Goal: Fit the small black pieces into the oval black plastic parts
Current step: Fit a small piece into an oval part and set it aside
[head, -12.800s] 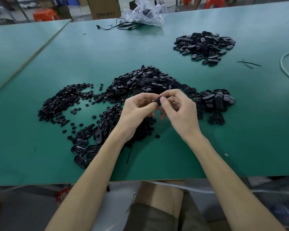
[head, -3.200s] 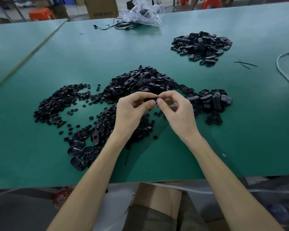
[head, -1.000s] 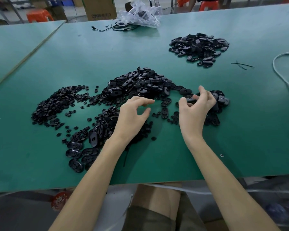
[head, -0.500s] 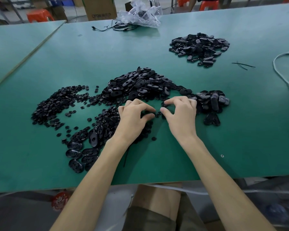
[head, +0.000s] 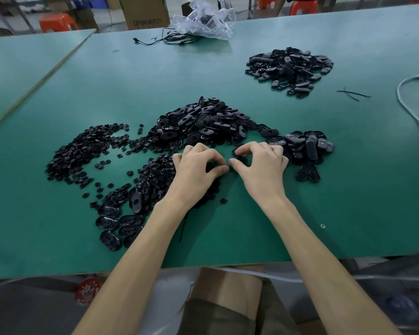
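Observation:
Both hands are low on the green table, fingertips nearly meeting. My left hand curls over loose small black pieces, thumb and fingers pinching one that is mostly hidden. My right hand curls thumb and forefinger round an oval black part lying on the table. Just beyond the hands is a heap of oval parts. More small pieces are spread to the left. Further ovals lie to the right, at near left and at far right.
A clear plastic bag and a black cable lie at the far edge, in front of a cardboard box. A white cable curves along the right side, near thin black ties. A second green table adjoins at left.
My right hand came back from the right-hand ovals to the middle. Both hands dropped to the table and closed their fingers on pieces there.

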